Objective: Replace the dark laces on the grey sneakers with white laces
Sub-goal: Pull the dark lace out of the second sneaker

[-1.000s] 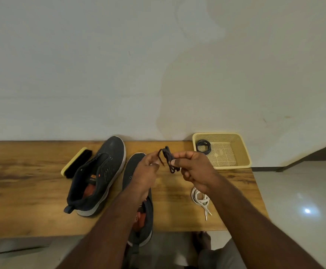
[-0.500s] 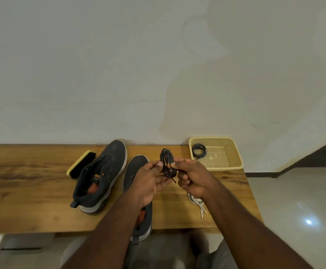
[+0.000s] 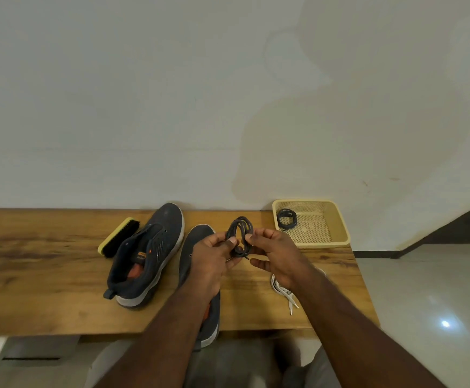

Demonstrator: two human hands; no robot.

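Holding: we see both hands raised over the counter (image 3: 46, 275), pinching one coiled dark lace (image 3: 239, 235) between them.
Left grip: the left hand (image 3: 214, 257) has its thumb and fingers curled onto the left side of the coil, closed tight on it.
Right grip: the right hand (image 3: 274, 254) pinches the right side of the same coil with thumb and forefinger; its lower fingers are loosely bent and we see nothing else in them.
Lace in the grip: it is wound into several loops that stand up above both grips, with a short end hanging just below them.
Left of the grip: one grey sneaker (image 3: 147, 256) lies on the counter, toe toward the wall, its eyelets showing no lace.
Under the left grip: a second grey sneaker (image 3: 196, 245) lies partly hidden by the left forearm, its heel over the near counter edge.
Farther left: a brush (image 3: 119, 238) with a yellow back and black bristles lies just beside the first sneaker.
Behind and right of the grip: a yellow basket (image 3: 337, 228) sits by the wall, with another coiled dark lace (image 3: 286, 217) inside at its left end.
Below the right grip: white laces (image 3: 282, 291) lie bundled on the counter, partly hidden by the right wrist.
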